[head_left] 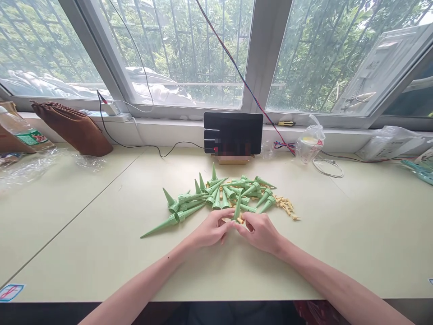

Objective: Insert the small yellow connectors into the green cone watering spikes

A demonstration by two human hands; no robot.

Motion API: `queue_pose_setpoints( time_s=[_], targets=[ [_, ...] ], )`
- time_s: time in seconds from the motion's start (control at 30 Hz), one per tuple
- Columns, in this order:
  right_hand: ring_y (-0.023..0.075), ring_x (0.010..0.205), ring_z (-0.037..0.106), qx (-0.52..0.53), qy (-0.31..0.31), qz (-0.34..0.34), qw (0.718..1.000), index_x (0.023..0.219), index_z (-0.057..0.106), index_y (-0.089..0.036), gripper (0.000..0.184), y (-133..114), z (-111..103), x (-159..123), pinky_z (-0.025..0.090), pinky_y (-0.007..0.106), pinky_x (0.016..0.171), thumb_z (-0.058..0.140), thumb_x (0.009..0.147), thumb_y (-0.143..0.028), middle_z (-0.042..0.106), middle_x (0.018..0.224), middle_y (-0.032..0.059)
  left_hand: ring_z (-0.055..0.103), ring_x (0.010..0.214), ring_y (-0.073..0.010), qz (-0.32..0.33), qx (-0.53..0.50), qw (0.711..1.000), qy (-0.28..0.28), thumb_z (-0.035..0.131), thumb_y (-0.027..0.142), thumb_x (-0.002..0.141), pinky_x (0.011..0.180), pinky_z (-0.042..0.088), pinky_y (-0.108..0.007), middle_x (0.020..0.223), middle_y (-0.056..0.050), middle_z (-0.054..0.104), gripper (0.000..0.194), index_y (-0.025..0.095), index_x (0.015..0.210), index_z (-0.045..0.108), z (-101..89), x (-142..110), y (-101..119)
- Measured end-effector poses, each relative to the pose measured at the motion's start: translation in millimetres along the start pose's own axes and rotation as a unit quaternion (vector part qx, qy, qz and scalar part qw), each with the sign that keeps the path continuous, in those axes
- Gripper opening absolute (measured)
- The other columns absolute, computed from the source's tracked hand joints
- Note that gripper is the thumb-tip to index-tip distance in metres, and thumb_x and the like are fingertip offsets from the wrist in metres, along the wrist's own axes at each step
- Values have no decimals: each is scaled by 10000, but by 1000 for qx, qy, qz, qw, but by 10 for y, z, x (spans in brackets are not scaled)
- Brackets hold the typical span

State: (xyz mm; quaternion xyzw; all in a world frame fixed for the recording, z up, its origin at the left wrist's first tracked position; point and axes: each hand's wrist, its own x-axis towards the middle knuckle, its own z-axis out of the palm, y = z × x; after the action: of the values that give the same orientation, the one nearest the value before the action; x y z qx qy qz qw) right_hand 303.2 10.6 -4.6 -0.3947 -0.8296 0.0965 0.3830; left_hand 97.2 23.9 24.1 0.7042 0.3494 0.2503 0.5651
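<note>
two bare hands meet at a pale yellow-green table (pixel 301 266), below a window. between them one green spike (pixel 237 207) stands point up at the near edge of a heap of green cones (pixel 225 194). the left hand (pixel 213 229) has its fingers curled narrowly by the spike's base; the right hand (pixel 262 231) is bent in likewise, its fingertips just beside a small yellow piece (pixel 240 220). (the fingers overlap, so i cannot tell which hand holds which.) only this spike seems in work. many cones lie unheld beyond it, some tipped over, a few upright, and loose yellow pegs (pixel 287 207) spill out at the heap's right. whether any cones are finished cannot be told: they share one mixed heap.
</note>
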Motion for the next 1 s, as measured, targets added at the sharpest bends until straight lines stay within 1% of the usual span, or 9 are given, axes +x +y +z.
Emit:
queue_pose_setpoints(
  time_s=[0.13,0.27,0.43,0.57,0.67,0.73,0.87,1.0],
  targets=[
    [82,469,356,2,3,-25,1000,758,528,-181,284,-2,-2,-11,250,228,483,550,969,-369,474,553,-51,542,425,-42,-13,-21,999,-44,500,396,974,395,401,-180,1265,-127,649,437,251,1384,547,-19,-6,16],
    [81,475,366,-13,3,-45,999,756,514,-180,285,-2,3,-5,236,229,484,533,983,-350,481,571,-46,523,412,-35,-17,-28,997,-69,496,434,980,394,393,-181,1281,-137,643,458,249,1398,521,-26,-9,39],
    [82,475,340,-27,1,-47,999,719,452,-190,316,-22,25,6,222,236,476,479,1004,-324,451,576,-48,489,417,-33,-11,-11,997,-80,470,471,990,405,376,-178,1152,-104,684,457,221,1363,552,-29,-5,57],
    [86,473,319,-42,5,-53,998,712,426,-199,319,-23,49,2,219,244,466,429,1014,-302,443,578,-46,463,415,-36,1,4,997,-80,457,477,994,420,379,-178,969,-62,688,463,191,1342,568,-31,1,50],
    [90,479,330,-51,-1,-57,997,719,418,-202,310,-12,53,-2,224,246,469,413,1016,-290,450,586,-42,444,411,-42,3,10,997,-78,455,474,995,427,379,-180,842,-31,656,468,177,1339,568,-29,4,38],
    [93,484,341,-55,-5,-58,997,724,414,-204,300,-5,49,-2,229,248,474,412,1014,-279,455,593,-40,425,407,-42,2,10,997,-78,451,477,995,422,367,-180,804,-19,633,472,175,1339,564,-26,6,32],
    [98,489,354,-59,-8,-63,996,725,404,-207,287,-3,43,3,224,252,474,414,1007,-258,458,599,-37,395,400,-37,3,5,997,-79,445,483,994,409,338,-180,797,-15,615,472,173,1331,561,-25,7,31],
    [99,489,363,-61,-5,-68,996,725,404,-207,279,-4,52,8,217,254,473,414,1002,-244,462,598,-37,404,407,-49,3,4,997,-80,452,480,992,427,357,-185,690,16,565,479,160,1329,568,-32,5,35]
  ],
)
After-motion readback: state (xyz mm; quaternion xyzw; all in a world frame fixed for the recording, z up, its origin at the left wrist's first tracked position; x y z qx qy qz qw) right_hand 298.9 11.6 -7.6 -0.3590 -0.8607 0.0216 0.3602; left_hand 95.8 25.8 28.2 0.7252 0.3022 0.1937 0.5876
